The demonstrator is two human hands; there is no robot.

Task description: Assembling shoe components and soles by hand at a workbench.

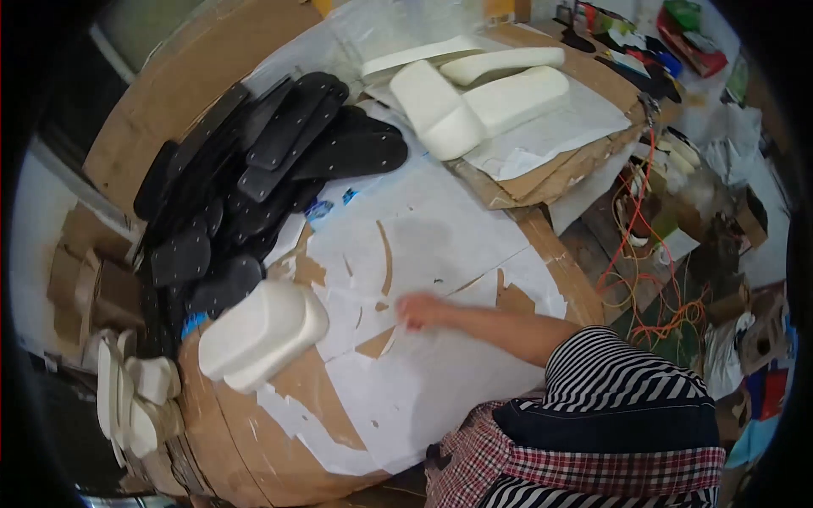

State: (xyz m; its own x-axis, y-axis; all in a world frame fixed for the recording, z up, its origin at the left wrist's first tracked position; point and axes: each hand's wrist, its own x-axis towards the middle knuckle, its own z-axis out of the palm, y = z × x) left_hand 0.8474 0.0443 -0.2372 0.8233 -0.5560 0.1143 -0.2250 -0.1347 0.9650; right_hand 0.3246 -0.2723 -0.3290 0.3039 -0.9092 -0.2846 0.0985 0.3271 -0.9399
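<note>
My right hand (419, 311) hovers or rests over the paper-covered middle of the table; motion blur hides its fingers, and nothing it holds can be made out. Its bare forearm comes in from the right, out of a black-and-white striped sleeve (605, 364). Thin brown scraps (386, 258) lie on the white paper (440, 220) around the hand. To its left, a pair of thick white shoe soles (262, 334) leans together. Behind them, black soles with small pale dots (296, 135) are heaped. My left hand is out of view.
Several white soles (517, 97) lie on a paper-topped cardboard stack (559, 173) at the far side. More off-white soles (140, 389) stand at the left edge. Tangled orange cords (669, 309) and clutter fill the right side, beyond the table's brown edge (563, 258).
</note>
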